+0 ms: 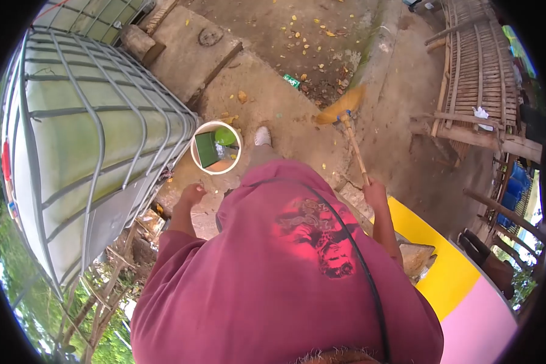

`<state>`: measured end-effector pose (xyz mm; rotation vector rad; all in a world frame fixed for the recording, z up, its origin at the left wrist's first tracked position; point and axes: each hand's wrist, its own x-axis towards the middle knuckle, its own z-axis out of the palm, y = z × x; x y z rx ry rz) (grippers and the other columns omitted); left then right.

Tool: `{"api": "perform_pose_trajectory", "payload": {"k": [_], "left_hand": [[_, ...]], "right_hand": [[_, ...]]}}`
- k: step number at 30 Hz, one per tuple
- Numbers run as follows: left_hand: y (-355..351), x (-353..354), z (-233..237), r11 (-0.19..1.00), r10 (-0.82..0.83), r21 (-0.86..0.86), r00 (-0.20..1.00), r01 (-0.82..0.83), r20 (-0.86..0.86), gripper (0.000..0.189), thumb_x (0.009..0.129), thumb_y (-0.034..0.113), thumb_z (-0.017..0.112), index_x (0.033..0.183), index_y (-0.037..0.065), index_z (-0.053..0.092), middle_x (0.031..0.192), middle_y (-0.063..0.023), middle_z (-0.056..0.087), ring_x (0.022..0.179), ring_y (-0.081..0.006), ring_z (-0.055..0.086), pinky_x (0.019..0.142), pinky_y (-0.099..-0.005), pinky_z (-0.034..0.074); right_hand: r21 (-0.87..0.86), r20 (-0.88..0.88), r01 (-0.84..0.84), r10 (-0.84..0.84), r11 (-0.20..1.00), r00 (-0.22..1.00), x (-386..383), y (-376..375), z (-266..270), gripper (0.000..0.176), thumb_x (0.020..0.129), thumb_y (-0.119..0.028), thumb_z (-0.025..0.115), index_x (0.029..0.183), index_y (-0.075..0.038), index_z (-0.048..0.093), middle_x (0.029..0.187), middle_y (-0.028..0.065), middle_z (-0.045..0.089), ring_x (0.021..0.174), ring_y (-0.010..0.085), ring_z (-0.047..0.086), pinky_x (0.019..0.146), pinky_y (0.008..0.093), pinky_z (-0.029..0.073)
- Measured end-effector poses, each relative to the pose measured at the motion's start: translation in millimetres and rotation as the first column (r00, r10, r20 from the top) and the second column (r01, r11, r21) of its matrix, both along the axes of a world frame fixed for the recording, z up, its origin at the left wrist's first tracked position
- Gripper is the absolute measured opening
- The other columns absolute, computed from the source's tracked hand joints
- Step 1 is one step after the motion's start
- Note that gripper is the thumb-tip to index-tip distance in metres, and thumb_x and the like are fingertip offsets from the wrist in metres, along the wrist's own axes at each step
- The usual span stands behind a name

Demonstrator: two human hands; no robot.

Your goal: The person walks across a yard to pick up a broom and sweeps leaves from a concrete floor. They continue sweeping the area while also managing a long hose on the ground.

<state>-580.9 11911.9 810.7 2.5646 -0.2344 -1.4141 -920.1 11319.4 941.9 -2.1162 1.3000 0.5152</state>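
Observation:
My right hand (375,192) is closed round the handle end of a broom (356,145), whose brown bristle head spreads over the ground ahead and to the right. At my left side hangs my left hand (193,194), its fingers loosely curled; whether anything small is in them I cannot make out. Just beyond it stands a white bucket (239,145) with a dark green flat item (206,150) and a bright green round item (225,136) inside.
A caged white tank (60,139) fills the left side. Concrete blocks (141,43) lie beyond it. Fallen leaves and a green packet (291,81) are on the ground. On the right are a bamboo bench (479,67) and a yellow and pink panel (446,267).

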Motion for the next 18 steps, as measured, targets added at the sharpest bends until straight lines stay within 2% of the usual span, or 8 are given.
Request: {"api": "perform_pose_trajectory", "payload": {"k": [2,4,7,12,14,15,17,18], "left_hand": [[-4.4,35.6,-6.9,1.0,0.022,0.017,1.0,-0.022,-0.017,0.035,0.086,0.032,0.073,0.104,0.002,0.072,0.103,-0.0211,0.073,0.099,-0.0346,0.07,0.089,-0.0431,0.053],[-33.5,72.7,32.6,0.999,-0.017,-0.043,0.997,0.02,0.077,0.034,0.089,0.03,0.072,0.104,0.0,0.071,0.1,-0.0203,0.073,0.094,-0.0327,0.071,0.085,-0.0419,0.054],[-83.3,106.3,75.8,0.988,0.012,-0.154,0.982,0.017,0.19,0.031,0.091,0.028,0.071,0.102,-0.001,0.07,0.098,-0.0197,0.073,0.09,-0.0321,0.072,0.082,-0.0396,0.055],[-152.0,93.2,133.3,0.952,0.218,-0.255,0.958,-0.167,0.185,0.031,0.094,0.027,0.07,0.106,-0.001,0.068,0.097,-0.0187,0.073,0.09,-0.0299,0.072,0.082,-0.0377,0.055],[-159.0,55.5,148.8,0.927,0.314,-0.268,0.932,-0.261,0.179,0.031,0.095,0.028,0.069,0.108,-0.001,0.067,0.096,-0.0181,0.073,0.09,-0.0286,0.072,0.082,-0.0372,0.055],[-167.5,34.6,162.5,0.917,0.38,-0.182,0.916,-0.355,0.13,0.033,0.096,0.027,0.067,0.111,-0.002,0.066,0.097,-0.017,0.072,0.093,-0.0253,0.069,0.086,-0.0356,0.054],[-162.7,-25.0,161.3,0.88,0.473,-0.118,0.873,-0.461,0.118,0.03,0.094,0.027,0.069,0.108,0.0,0.067,0.097,-0.0165,0.073,0.092,-0.0277,0.072,0.083,-0.0367,0.055],[-154.2,-61.0,153.2,0.867,0.497,-0.086,0.864,-0.49,0.087,0.028,0.093,0.027,0.069,0.107,0.003,0.068,0.097,-0.0165,0.073,0.092,-0.0291,0.072,0.083,-0.0378,0.055]], "right_hand": [[-0.035,-0.031,-0.072,0.071,0.997,0.997,30.7,-22.1,-24.8,0.025,0.085,-0.011,0.058,0.103,0.0,0.07,0.096,0.0309,0.067,0.096,0.0482,0.065,0.082,0.0519,0.051],[-0.024,-0.077,-0.12,0.118,0.992,0.99,92.9,-31.5,-18.4,0.024,0.084,-0.007,0.055,0.101,0.003,0.069,0.098,0.0315,0.067,0.098,0.0485,0.065,0.084,0.0525,0.052],[-0.027,-0.194,-0.228,0.219,0.973,0.956,162.4,-49.6,-58.9,0.023,0.087,-0.008,0.057,0.102,0.004,0.069,0.104,0.0296,0.068,0.1,0.0462,0.066,0.085,0.0515,0.053],[0.106,-0.191,-0.5,0.512,0.859,0.838,290.0,-35.9,-132.5,0.023,0.086,-0.01,0.06,0.102,0.001,0.072,0.104,0.0264,0.071,0.102,0.0426,0.068,0.088,0.0491,0.055],[0.21,-0.135,-0.731,0.76,0.649,0.636,313.7,-19.6,-192.7,0.024,0.086,-0.011,0.061,0.103,0.0,0.072,0.105,0.0252,0.071,0.103,0.0401,0.069,0.089,0.0478,0.056],[0.251,-0.11,-0.79,0.827,0.559,0.551,326.9,-15.5,-200.3,0.024,0.086,-0.011,0.06,0.103,0.0,0.072,0.105,0.0247,0.071,0.102,0.0396,0.069,0.088,0.0476,0.056],[0.309,-0.064,-0.871,0.922,0.382,0.382,349.6,-12.1,-205.5,0.024,0.086,-0.012,0.059,0.102,0.001,0.073,0.104,0.0237,0.072,0.101,0.0388,0.069,0.086,0.0472,0.056],[0.318,-0.03,-0.871,0.922,0.374,0.385,359.0,-18.5,-188.2,0.025,0.086,-0.011,0.059,0.104,0.001,0.072,0.104,0.0246,0.071,0.101,0.0401,0.069,0.087,0.0472,0.055]]}}
